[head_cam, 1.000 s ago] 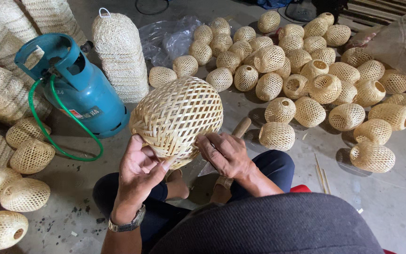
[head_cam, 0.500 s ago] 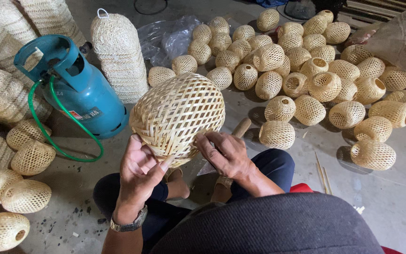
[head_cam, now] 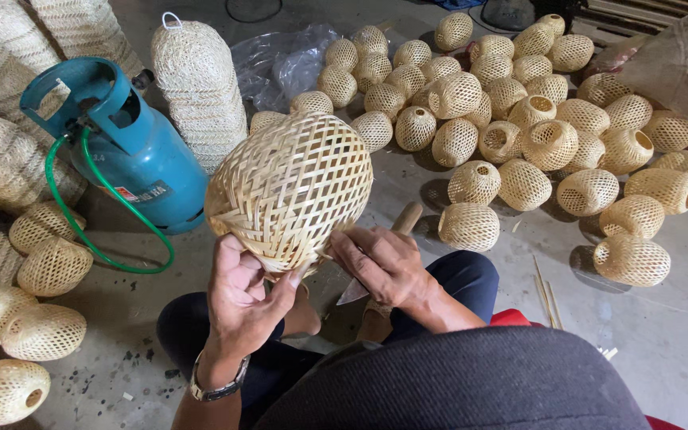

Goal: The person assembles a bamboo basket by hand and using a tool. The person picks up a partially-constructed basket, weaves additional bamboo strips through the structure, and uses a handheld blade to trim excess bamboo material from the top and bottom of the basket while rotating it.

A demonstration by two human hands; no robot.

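Bare grey concrete floor (head_cam: 662, 334), evenly lit

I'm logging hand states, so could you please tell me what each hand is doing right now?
Left hand: closed on the rim of the woven bamboo ball.
Right hand: fingers at the ball's rim, beside a knife.

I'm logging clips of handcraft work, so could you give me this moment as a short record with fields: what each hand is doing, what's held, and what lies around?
Setting: concrete floor, person seated
Held item: large woven bamboo ball, open weave, raised over the lap
Left hand: grips the ball's lower rim from below
Right hand: at the rim, holding a knife with its blade pointing down
Left wrist: wristwatch
Left of ball: blue gas cylinder with green hose
Right side: pile of small woven balls
Behind: tall woven shade, clear plastic bag
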